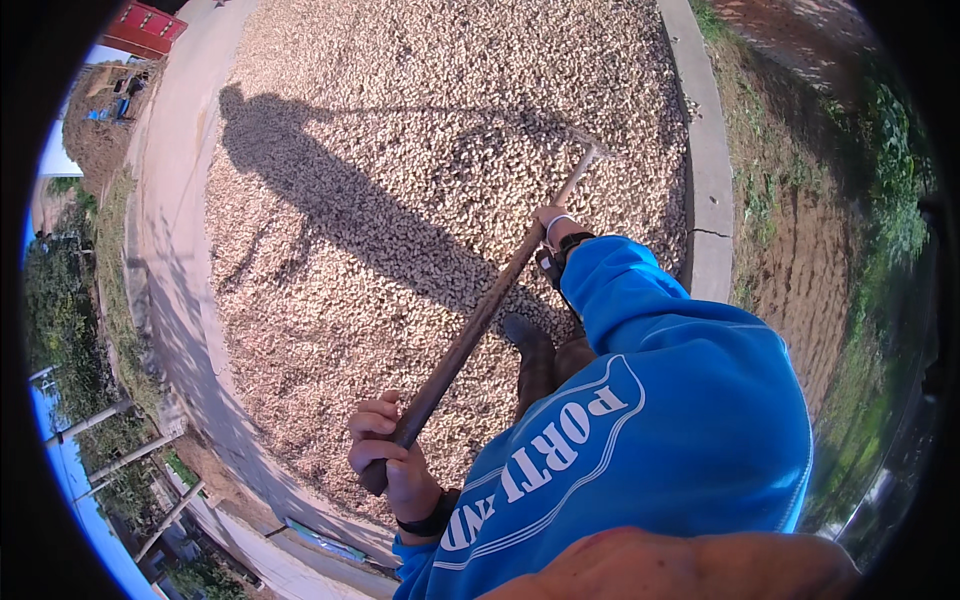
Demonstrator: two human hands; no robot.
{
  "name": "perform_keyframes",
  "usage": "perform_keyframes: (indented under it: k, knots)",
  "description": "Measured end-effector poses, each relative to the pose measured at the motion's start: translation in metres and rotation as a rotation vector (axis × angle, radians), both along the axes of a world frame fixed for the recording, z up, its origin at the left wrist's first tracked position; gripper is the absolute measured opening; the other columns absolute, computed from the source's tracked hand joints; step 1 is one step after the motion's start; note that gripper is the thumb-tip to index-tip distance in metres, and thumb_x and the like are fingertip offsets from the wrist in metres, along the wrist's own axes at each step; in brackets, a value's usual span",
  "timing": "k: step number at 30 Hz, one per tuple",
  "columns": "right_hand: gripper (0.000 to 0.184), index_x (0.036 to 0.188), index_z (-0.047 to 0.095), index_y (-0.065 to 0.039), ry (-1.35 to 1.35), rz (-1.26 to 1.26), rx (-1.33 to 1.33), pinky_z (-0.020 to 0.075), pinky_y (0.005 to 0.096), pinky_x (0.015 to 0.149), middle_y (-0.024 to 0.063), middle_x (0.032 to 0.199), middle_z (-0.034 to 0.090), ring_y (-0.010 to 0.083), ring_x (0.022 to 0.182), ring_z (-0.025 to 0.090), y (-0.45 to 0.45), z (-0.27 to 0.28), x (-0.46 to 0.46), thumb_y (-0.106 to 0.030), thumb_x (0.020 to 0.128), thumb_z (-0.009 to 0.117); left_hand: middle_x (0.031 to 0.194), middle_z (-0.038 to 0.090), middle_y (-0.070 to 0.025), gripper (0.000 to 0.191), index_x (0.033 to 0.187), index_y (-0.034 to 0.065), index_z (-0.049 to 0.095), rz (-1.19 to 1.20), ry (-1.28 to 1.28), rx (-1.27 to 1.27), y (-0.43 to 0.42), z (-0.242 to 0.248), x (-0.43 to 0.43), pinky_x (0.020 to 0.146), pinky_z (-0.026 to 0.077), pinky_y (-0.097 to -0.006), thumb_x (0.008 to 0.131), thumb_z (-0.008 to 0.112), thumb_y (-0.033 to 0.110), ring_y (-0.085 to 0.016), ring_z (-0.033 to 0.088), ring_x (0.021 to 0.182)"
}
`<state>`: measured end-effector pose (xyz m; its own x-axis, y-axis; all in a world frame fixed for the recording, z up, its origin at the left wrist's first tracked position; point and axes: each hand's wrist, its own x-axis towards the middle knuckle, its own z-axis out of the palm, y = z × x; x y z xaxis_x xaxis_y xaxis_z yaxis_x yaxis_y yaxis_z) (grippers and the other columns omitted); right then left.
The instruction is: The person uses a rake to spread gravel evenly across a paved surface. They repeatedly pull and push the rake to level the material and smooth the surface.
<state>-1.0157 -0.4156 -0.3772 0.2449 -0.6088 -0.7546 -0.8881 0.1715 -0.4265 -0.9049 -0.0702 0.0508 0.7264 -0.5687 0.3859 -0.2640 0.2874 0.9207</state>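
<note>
My left hand (394,457) is closed around the near end of a long wooden handle (480,315), at the lower middle of the view. Farther up the same handle, my right hand (555,219) grips it near the upper right. The handle's far end reaches a tool head (597,150), partly sunk in or resting on a thick spread of small, pale, nut-like pieces (360,322), probably peanuts in their shells. Its exact shape is hard to tell. A dark boot (525,330) stands among the pieces below the handle.
A cracked concrete curb (709,225) borders the spread on the right, with grass and bare soil beyond. Along the left runs a concrete road (169,225). A red metal container or truck bed (144,30) stands at the upper left. Poles (135,457) show at the lower left.
</note>
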Motion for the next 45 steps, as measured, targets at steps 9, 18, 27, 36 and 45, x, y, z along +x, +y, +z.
perform_keyframes:
  k: [9, 18, 27, 36, 45]
  knots:
    - [0.029, 0.101, 0.057, 0.000, -0.179, -0.815, 0.327, 0.0523, 0.0444, 0.063, 0.0169, 0.090, 0.064, 0.0294, 0.078, 0.066, 0.163, 0.034, -0.034, -0.025, 0.087, 0.063, 0.054, 0.023, 0.0042, 0.039, 0.067, 0.0153, 0.032, 0.041, 0.264, -0.224, 0.108, 0.065, -0.026, 0.055, 0.032, -0.0268, 0.097, 0.054, 0.025, -0.007, 0.030, 0.046]
    - [0.032, 0.090, 0.061, 0.006, -0.406, -0.899, 0.094, 0.0538, 0.0414, 0.056, 0.0157, 0.081, 0.065, 0.0279, 0.068, 0.065, 0.121, 0.102, -0.084, -0.019, 0.077, 0.074, 0.059, 0.028, 0.0049, 0.038, 0.068, 0.0167, 0.036, -0.207, 0.290, -0.263, 0.123, 0.045, -0.072, 0.076, 0.036, -0.0310, 0.091, 0.066, 0.023, -0.009, 0.034, 0.055]
    - [0.033, 0.100, 0.066, -0.001, -0.085, -0.472, -0.175, 0.0533, 0.0392, 0.074, 0.0084, 0.092, 0.069, 0.0272, 0.081, 0.067, -0.033, 0.068, -0.117, -0.030, 0.088, 0.055, 0.075, 0.046, -0.0034, 0.020, 0.075, 0.0097, 0.044, -0.411, 0.178, -0.045, -0.062, -0.083, -0.144, 0.097, 0.040, -0.0430, 0.090, 0.056, 0.004, -0.019, 0.049, 0.079]
    - [0.031, 0.097, 0.068, 0.001, 0.093, 0.122, -0.068, 0.0553, 0.0423, 0.068, 0.0161, 0.089, 0.069, 0.0310, 0.078, 0.069, 0.027, 0.003, -0.184, -0.026, 0.085, 0.060, 0.062, 0.038, 0.0003, 0.031, 0.070, 0.0122, 0.040, -0.373, 0.152, 0.053, 0.035, -0.021, -0.159, 0.086, 0.041, -0.0416, 0.094, 0.060, 0.016, -0.014, 0.044, 0.064]
    - [0.035, 0.084, 0.064, 0.007, -0.050, -0.644, 0.194, 0.0533, 0.0386, 0.059, 0.0151, 0.075, 0.065, 0.0273, 0.068, 0.065, 0.200, 0.045, -0.203, -0.027, 0.077, 0.069, 0.057, 0.026, 0.0059, 0.027, 0.074, 0.0160, 0.039, -0.053, 0.463, -0.168, 0.176, 0.047, -0.142, 0.074, 0.034, -0.0324, 0.096, 0.054, 0.016, -0.007, 0.032, 0.054]
